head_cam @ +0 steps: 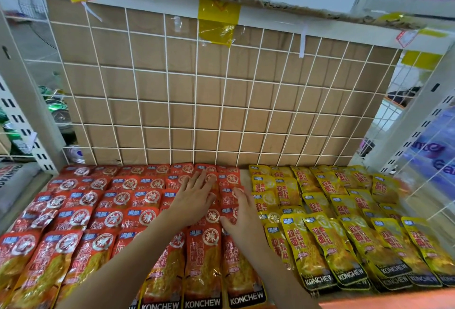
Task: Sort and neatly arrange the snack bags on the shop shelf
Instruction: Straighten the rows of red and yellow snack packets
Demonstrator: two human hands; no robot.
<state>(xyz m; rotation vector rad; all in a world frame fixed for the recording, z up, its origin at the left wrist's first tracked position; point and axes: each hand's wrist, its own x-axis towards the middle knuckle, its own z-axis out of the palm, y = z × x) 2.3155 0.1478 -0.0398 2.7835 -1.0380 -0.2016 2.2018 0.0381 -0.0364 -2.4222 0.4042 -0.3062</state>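
Red snack bags (103, 220) lie in overlapping rows over the left half of the shelf. Yellow snack bags (344, 230) of the same brand fill the right half. A narrow strip of bare shelf (244, 175) shows between the two colours at the back. My left hand (194, 198) lies flat with straight fingers on the red bags near the back of the middle columns. My right hand (242, 215) rests on the rightmost red column, thumb and fingers bent over the top edge of one red bag (227, 211).
A white wire grid backed by brown cardboard (197, 92) closes the back of the shelf. White perforated uprights (27, 134) and wire side panels (418, 173) stand at both ends. Green items (55, 106) show behind the grid at left, purple packs (433, 151) at right.
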